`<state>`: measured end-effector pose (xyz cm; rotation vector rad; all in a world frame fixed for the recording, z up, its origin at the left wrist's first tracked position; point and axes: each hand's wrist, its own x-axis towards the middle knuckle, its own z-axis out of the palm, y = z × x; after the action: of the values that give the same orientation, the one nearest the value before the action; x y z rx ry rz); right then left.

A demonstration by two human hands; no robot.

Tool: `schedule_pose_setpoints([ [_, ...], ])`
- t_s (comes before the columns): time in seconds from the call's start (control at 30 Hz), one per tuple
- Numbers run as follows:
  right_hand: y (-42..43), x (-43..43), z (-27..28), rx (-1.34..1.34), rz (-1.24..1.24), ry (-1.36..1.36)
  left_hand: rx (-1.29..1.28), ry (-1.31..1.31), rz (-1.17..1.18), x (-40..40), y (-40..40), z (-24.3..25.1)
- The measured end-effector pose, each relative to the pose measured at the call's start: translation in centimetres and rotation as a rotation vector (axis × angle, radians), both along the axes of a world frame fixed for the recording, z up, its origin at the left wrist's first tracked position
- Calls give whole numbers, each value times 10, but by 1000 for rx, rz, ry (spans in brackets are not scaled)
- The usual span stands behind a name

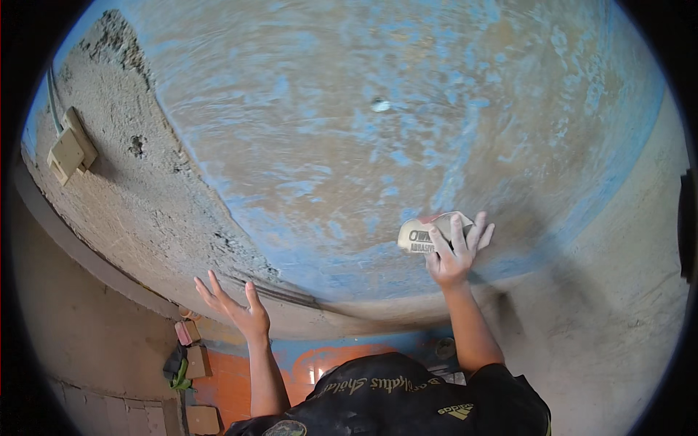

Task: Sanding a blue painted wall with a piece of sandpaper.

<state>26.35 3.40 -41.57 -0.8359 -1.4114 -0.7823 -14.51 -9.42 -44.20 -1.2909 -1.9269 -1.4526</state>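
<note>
My right hand (452, 250), dusted white, presses a folded sheet of abrasive paper (417, 235) against the wall, its fingers spread over the sheet. The sheet's pale back bears printing. Around it the wall (327, 163) shows patches of worn blue paint over grey-brown plaster. My left hand (237, 308) is raised at the lower left with its fingers apart, holding nothing; whether it touches the wall cannot be told. Left of the painted part lies a strip of rough bare plaster (158, 180) with pits and a broken edge.
A pale electrical box (68, 152) with a cable sticks out from the wall at the far left. Below, several boxes (203, 419) and a green and dark item (179, 373) lie beside an orange floor (229, 376). A round container (445, 347) stands near my right forearm.
</note>
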Motion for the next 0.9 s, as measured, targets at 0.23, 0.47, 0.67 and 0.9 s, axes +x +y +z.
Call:
schedule_pose_setpoints([
  [0.23, 2, -52, -6, -117, -23, 700, -8, -24, -11, -60, 0, -13],
  [0.47, -10, -113, 5, -320, 166, 1132, 22, 55, -57, -124, 3, -29],
  [0.67, -33, -168, 7, -70, -122, 49, -101, 93, -66, -154, -4, -32],
  [0.9, -25, -194, 16, 41, -107, 435, -104, 108, -112, -168, -2, -41],
])
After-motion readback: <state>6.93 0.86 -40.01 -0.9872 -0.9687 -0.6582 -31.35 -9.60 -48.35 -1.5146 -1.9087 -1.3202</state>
